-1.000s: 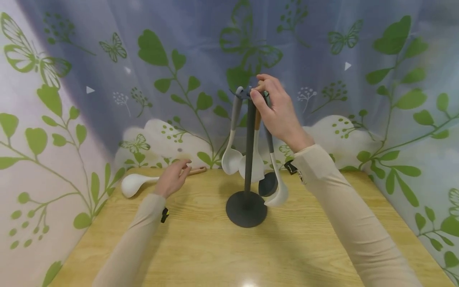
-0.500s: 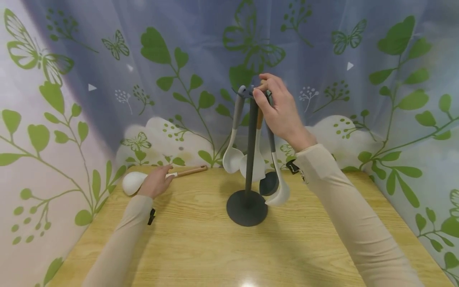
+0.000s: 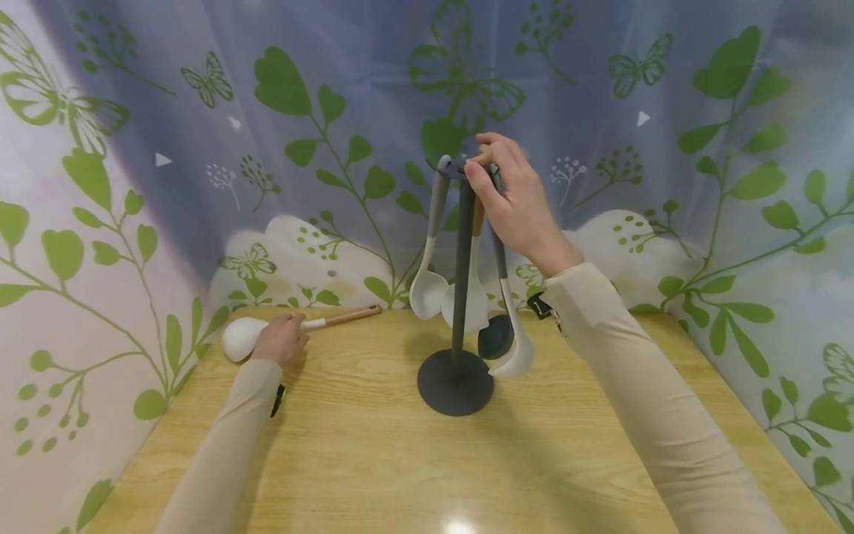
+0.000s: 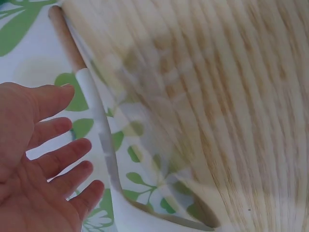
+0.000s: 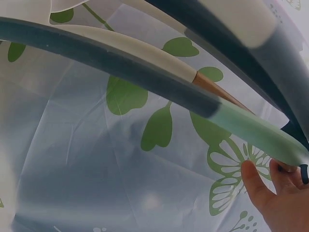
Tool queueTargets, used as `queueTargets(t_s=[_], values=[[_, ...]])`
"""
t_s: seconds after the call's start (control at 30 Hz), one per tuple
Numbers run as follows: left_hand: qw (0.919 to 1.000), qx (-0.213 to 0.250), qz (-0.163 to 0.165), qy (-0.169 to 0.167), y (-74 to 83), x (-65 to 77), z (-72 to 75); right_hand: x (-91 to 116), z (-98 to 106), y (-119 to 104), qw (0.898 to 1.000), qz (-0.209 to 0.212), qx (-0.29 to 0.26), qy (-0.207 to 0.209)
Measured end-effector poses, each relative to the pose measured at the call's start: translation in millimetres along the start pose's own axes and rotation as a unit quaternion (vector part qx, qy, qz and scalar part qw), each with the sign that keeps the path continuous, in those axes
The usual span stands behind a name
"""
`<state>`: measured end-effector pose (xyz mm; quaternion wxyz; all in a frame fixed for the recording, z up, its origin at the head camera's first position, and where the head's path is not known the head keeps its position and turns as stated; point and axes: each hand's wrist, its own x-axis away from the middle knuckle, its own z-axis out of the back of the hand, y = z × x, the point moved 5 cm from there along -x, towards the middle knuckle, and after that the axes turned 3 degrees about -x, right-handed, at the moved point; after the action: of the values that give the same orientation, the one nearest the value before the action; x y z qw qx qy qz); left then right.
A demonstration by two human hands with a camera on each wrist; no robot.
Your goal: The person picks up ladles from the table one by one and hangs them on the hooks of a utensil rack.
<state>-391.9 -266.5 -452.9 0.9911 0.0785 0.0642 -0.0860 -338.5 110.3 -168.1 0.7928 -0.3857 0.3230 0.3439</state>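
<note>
A white ladle [image 3: 243,338] with a wooden handle lies along the table's back left edge. My left hand [image 3: 279,340] is at its neck; in the left wrist view the fingers [image 4: 72,152] are spread beside the white shaft, not curled round it. In the centre stands a dark utensil stand [image 3: 456,384] with several utensils hanging from its top. There my right hand [image 3: 517,204] pinches the upper end of the white spatula's [image 3: 475,315] wooden handle between thumb and fingers. In the right wrist view a pale green handle [image 5: 260,130] partly hides that grip.
Also on the stand hang a white spoon [image 3: 427,294] with a grey handle, a dark utensil [image 3: 496,338] and a white ladle [image 3: 517,352] with a grey handle. A leaf-patterned curtain [image 3: 373,89] rises behind the wooden table [image 3: 360,445].
My left hand has moved left and down along the ladle, from near its handle to its neck, uncovering the wooden handle. The right hand has stayed at the stand's top.
</note>
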Motion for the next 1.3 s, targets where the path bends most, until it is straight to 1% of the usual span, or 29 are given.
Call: queueTargets(t_s=[0.17,0.3,0.5,0.6,0.67,0.73,0.83,0.97,1.1,1.3], values=[[0.9994,-0.025,-0.012,0.019,-5.7,3.0,0.4,-2.9,-2.5,-1.3,1.0,-0.004,0.0,-0.003],[0.9984,-0.04,-0.017,0.037,-12.0,4.0,-2.9,-6.3,-3.7,-2.9,1.0,0.0,0.001,-0.001],[0.9966,-0.051,-0.023,0.061,-14.5,2.4,-9.4,-8.4,-3.1,-4.8,1.0,0.003,0.001,0.004],[0.9972,-0.048,-0.012,0.057,-12.0,2.9,-10.8,-7.2,-3.1,-4.1,1.0,0.002,0.001,0.005],[0.9981,-0.041,-0.003,0.046,-10.7,3.3,-12.1,-6.2,-2.7,-3.3,1.0,0.001,0.0,0.007],[0.999,-0.035,0.009,0.028,-8.8,4.6,-12.5,-5.3,-2.6,-2.4,1.0,-0.001,-0.001,0.007],[0.9991,-0.037,0.016,0.015,-10.7,4.2,-16.3,-4.8,-2.2,-1.8,1.0,-0.001,-0.002,0.007],[0.9986,-0.05,0.011,0.009,-10.5,4.0,-20.2,-4.8,-0.7,-1.3,1.0,0.001,0.002,0.014],[0.9983,-0.057,0.004,0.007,-9.9,4.8,-23.5,-3.5,-0.1,-0.5,1.0,-0.006,0.005,0.012],[0.998,-0.054,-0.014,0.029,-8.8,7.8,-27.7,-0.5,0.7,0.7,1.0,-0.005,0.003,0.012]])
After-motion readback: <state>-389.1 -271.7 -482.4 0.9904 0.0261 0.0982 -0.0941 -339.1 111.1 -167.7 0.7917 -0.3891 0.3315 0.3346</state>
